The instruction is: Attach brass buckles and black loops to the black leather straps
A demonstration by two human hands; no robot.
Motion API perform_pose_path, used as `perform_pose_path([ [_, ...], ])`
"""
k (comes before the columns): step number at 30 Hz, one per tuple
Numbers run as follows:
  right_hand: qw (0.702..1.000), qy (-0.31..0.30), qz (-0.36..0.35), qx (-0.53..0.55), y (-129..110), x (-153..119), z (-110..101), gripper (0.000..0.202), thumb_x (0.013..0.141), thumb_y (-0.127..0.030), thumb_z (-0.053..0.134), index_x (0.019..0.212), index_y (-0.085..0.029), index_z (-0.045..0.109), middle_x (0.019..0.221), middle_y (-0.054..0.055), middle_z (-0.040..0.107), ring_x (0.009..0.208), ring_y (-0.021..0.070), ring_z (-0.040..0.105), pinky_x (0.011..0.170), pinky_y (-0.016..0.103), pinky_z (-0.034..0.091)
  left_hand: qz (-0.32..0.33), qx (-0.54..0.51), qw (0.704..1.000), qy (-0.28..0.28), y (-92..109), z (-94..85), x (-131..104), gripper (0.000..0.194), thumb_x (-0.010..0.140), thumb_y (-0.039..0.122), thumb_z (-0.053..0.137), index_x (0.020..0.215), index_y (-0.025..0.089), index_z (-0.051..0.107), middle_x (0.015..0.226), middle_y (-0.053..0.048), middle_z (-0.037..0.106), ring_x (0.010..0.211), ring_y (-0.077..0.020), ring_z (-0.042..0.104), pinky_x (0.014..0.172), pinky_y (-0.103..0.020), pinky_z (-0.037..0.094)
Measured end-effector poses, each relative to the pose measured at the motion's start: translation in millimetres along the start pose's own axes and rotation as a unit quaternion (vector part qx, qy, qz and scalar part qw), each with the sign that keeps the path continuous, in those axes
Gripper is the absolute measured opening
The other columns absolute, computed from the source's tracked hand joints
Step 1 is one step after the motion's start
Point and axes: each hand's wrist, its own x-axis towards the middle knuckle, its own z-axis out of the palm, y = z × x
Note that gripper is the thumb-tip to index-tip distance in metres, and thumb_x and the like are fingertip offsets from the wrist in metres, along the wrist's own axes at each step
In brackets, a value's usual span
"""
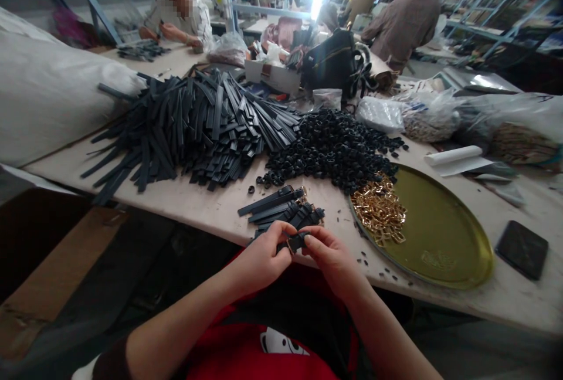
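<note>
Between my two hands, at the table's front edge, is a short black strap (297,243) with a small gold-coloured buckle on it. My left hand (275,246) pinches the buckle end, and my right hand (323,245) grips the strap's other side between thumb and fingers. Just beyond lies a small stack of black straps with gold buckles (285,209). Farther back are a large heap of loose black straps (211,122) and a pile of small black loops (334,148). Gold buckles (379,210) lie on the left part of a round gold-green tray (444,221).
A dark flat phone-like object (522,249) lies at the right. A white sack (57,81) bulges at the left above a cardboard box (65,268). A black bag (329,63) and plastic bags (433,119) stand at the back. Co-workers sit beyond the table.
</note>
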Motion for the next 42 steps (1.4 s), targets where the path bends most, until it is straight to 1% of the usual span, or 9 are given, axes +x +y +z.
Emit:
perform_pose_path([
  [4, 0.992, 0.037, -0.071, -0.094, -2.6, 0.6, 6.1, 0.023, 0.069, -0.037, 0.066, 0.084, -0.020, 0.062, 0.077, -0.001, 0.063, 0.073, 0.0134, 0.055, 0.070, 0.026, 0.042, -0.014, -0.054, 0.998, 0.016, -10.3, -1.8, 4.7, 0.020, 0.081, 0.017, 0.043, 0.101, 0.018, 0.045, 0.091, -0.002, 0.063, 0.084, -0.0151, 0.059, 0.074, -0.027, 0.044],
  [12, 0.983, 0.030, -0.100, -0.152, -4.8, -1.9, 3.4, 0.025, 0.077, -0.041, 0.058, 0.090, -0.022, 0.065, 0.076, 0.000, 0.063, 0.073, 0.0147, 0.055, 0.073, 0.028, 0.042, -0.022, -0.078, 0.996, 0.022, -9.9, -4.4, 3.8, 0.018, 0.082, 0.024, 0.048, 0.099, 0.019, 0.048, 0.084, -0.001, 0.064, 0.077, -0.0142, 0.060, 0.070, -0.026, 0.045],
  [17, 1.000, 0.000, -0.010, -0.025, 2.5, -3.6, 6.6, 0.020, 0.071, -0.037, 0.066, 0.084, -0.021, 0.066, 0.073, -0.001, 0.063, 0.068, 0.0125, 0.055, 0.069, 0.027, 0.043, -0.008, -0.070, 0.997, 0.027, -5.5, -1.9, -1.7, 0.019, 0.081, 0.019, 0.046, 0.100, 0.019, 0.047, 0.095, -0.003, 0.064, 0.088, -0.0156, 0.061, 0.079, -0.028, 0.045],
  [21, 0.995, -0.034, -0.016, 0.093, 8.0, -10.1, 8.3, 0.031, 0.076, -0.047, 0.058, 0.085, -0.018, 0.067, 0.077, 0.003, 0.065, 0.069, 0.0141, 0.057, 0.068, 0.029, 0.044, -0.012, -0.080, 0.997, 0.007, -4.4, -2.1, -7.9, 0.022, 0.080, 0.017, 0.044, 0.102, 0.019, 0.045, 0.090, -0.003, 0.065, 0.083, -0.0153, 0.061, 0.076, -0.028, 0.046],
  [25, 0.993, -0.045, -0.001, 0.108, 10.0, -19.7, 11.8, 0.027, 0.071, -0.042, 0.066, 0.083, -0.018, 0.065, 0.070, 0.000, 0.063, 0.061, 0.0104, 0.053, 0.061, 0.024, 0.042, -0.029, -0.103, 0.994, -0.020, 2.0, -3.7, -17.7, 0.025, 0.081, 0.028, 0.048, 0.103, 0.018, 0.043, 0.079, -0.001, 0.065, 0.071, -0.0146, 0.062, 0.063, -0.025, 0.046],
  [30, 0.985, -0.105, 0.079, 0.112, 13.4, -28.7, 13.3, 0.034, 0.063, -0.045, 0.071, 0.079, -0.017, 0.060, 0.059, -0.003, 0.056, 0.055, 0.0078, 0.048, 0.054, 0.020, 0.036, -0.045, 0.053, 0.997, 0.028, 6.4, -5.8, -29.6, 0.033, 0.075, 0.043, 0.055, 0.097, 0.019, 0.052, 0.071, 0.001, 0.063, 0.062, -0.0142, 0.057, 0.055, -0.023, 0.041],
  [34, 0.983, -0.130, 0.075, 0.106, 14.4, -34.8, 13.2, 0.029, 0.065, -0.040, 0.072, 0.070, -0.017, 0.055, 0.059, -0.003, 0.052, 0.055, 0.0082, 0.045, 0.055, 0.021, 0.035, -0.047, 0.085, 0.995, 0.031, 6.8, -6.2, -35.3, 0.029, 0.073, 0.046, 0.056, 0.081, 0.018, 0.059, 0.072, 0.000, 0.064, 0.066, -0.0154, 0.056, 0.058, -0.024, 0.040],
  [37, 0.994, -0.089, 0.018, 0.061, 13.5, -36.0, 12.7, 0.028, 0.069, -0.041, 0.067, 0.070, -0.018, 0.052, 0.060, -0.004, 0.050, 0.055, 0.0090, 0.043, 0.056, 0.023, 0.035, -0.056, 0.001, 0.998, 0.015, 8.5, -6.0, -37.8, 0.027, 0.073, 0.042, 0.058, 0.083, 0.017, 0.061, 0.078, -0.001, 0.066, 0.071, -0.0155, 0.058, 0.062, -0.024, 0.042],
  [42, 0.984, 0.070, -0.118, -0.117, 13.5, -30.3, 10.1, 0.025, 0.074, -0.042, 0.060, 0.072, -0.019, 0.048, 0.058, -0.005, 0.046, 0.054, 0.0102, 0.042, 0.054, 0.024, 0.035, -0.101, -0.209, 0.972, -0.027, 7.4, -5.0, -37.3, 0.028, 0.072, 0.037, 0.062, 0.089, 0.015, 0.057, 0.077, 0.000, 0.064, 0.064, -0.0109, 0.056, 0.058, -0.021, 0.042],
])
